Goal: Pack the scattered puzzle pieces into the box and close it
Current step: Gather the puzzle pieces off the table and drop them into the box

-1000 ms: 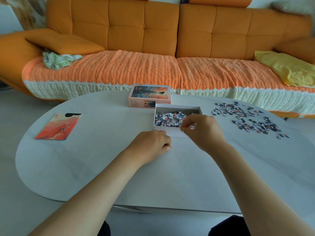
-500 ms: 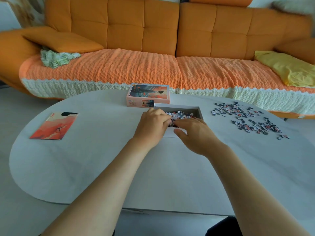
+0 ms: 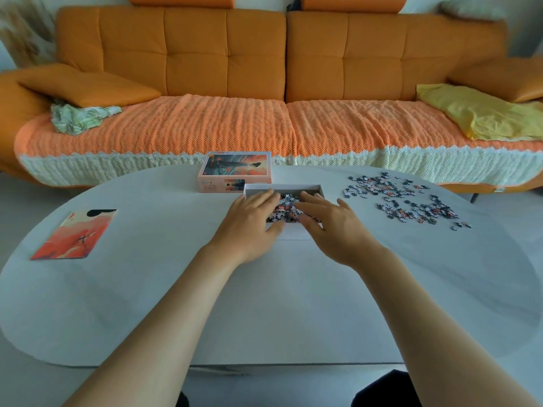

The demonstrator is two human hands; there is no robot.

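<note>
A white open box (image 3: 293, 188) sits at the table's middle, holding a heap of puzzle pieces (image 3: 284, 209). My left hand (image 3: 249, 223) lies flat over the box's left side, fingers spread on the pieces. Over the right side rests my right hand (image 3: 329, 223), fingers apart and touching the heap. Neither hand grips anything. The box lid (image 3: 235, 170), printed with an orange picture, stands just behind the box to the left. A spread of scattered puzzle pieces (image 3: 402, 199) lies on the table to the right.
An orange picture card (image 3: 73, 235) lies at the table's left. The rounded white table (image 3: 264, 304) ends near my body. Behind it stands an orange sofa (image 3: 229, 83) with a yellow cloth (image 3: 476, 113) and a green patterned cloth (image 3: 79, 118).
Both hands opened and flattened onto the pieces in the box. A second ago the left hand was a fist on the table and the right pinched at the box's front edge.
</note>
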